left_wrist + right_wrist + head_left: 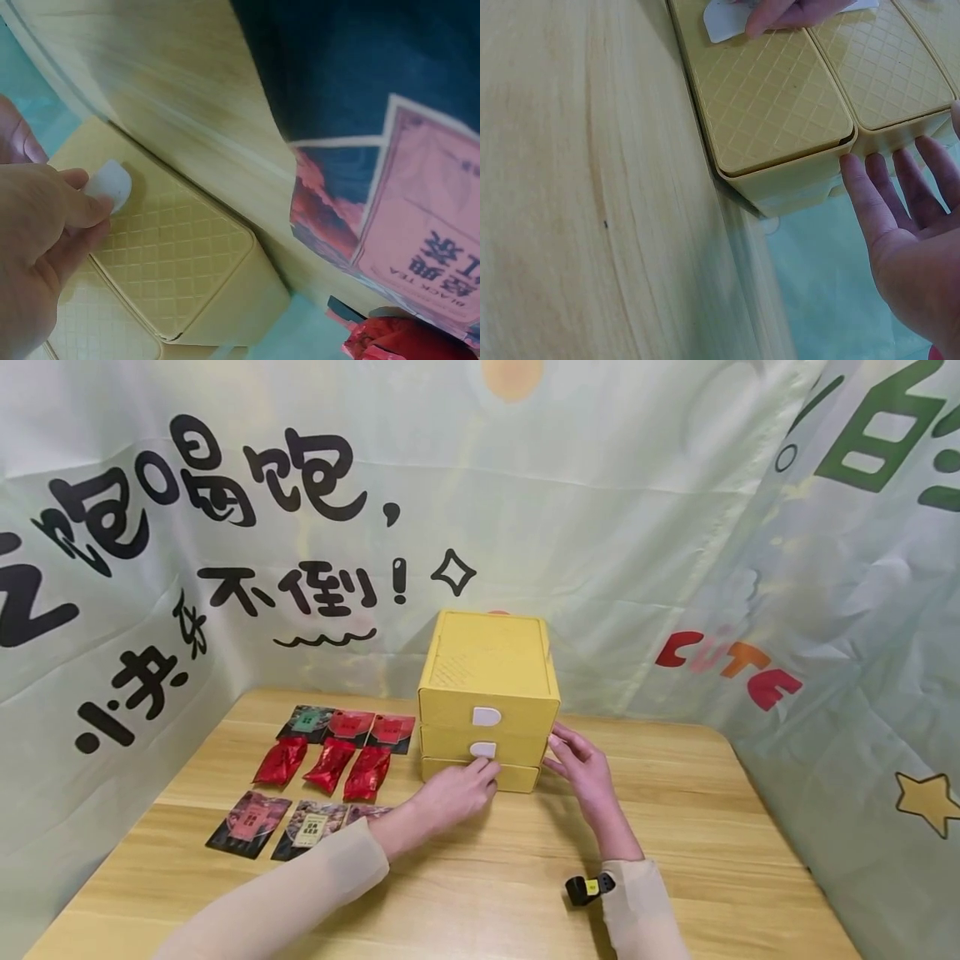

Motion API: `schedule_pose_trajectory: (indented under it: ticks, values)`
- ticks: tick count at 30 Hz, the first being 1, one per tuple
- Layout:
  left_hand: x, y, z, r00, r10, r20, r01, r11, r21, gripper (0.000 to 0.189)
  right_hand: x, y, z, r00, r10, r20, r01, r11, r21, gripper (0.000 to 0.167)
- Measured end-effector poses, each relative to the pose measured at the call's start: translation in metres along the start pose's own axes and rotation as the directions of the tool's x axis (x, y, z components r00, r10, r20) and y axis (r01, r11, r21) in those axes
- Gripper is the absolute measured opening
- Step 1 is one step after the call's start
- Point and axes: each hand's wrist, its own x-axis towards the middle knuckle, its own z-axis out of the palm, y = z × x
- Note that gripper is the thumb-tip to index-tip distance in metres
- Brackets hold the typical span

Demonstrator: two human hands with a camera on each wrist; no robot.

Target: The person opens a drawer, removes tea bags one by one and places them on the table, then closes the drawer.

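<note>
A yellow drawer box (491,652) with several stacked drawers stands at the back of the table. At its lowest drawer (176,247), which has a quilted front, my left hand (456,793) pinches the white pull tab (111,184) between thumb and fingers. Higher up, the head view shows two more white tabs, one on the top drawer (450,714) and one on the middle drawer (442,743). My right hand (919,247) has its fingers extended, with fingertips touching the box's right side. In the head view my left hand hides the lowest tab.
Left of the box on the wooden table (675,827) lie dark flat tea sachets (249,822), a green-labelled sachet (306,720) and red foil packets (281,762) in rows. A printed cloth (600,527) hangs behind. A black wrist camera (588,888) is on the right sleeve.
</note>
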Motion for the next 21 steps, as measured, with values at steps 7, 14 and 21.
schedule_pose_trajectory:
  ticks: [7,14,21]
  values:
    - [-0.001,-0.003,-0.002,0.999,-0.032,0.027,0.034,0.996,-0.085,0.023,0.003,0.002,0.001,1.000,0.004,-0.001,-0.004,1.000,0.002,0.048]
    - [-0.007,-0.009,-0.019,0.979,-0.202,-0.030,0.180,0.926,-0.332,0.021,0.000,-0.010,-0.003,1.000,-0.014,0.011,0.015,0.995,-0.102,0.048]
    - [-0.034,-0.035,-0.039,0.878,-0.468,-0.104,0.358,0.784,-0.507,0.015,-0.006,-0.030,-0.013,0.983,-0.182,-0.037,0.156,0.918,-0.364,0.043]
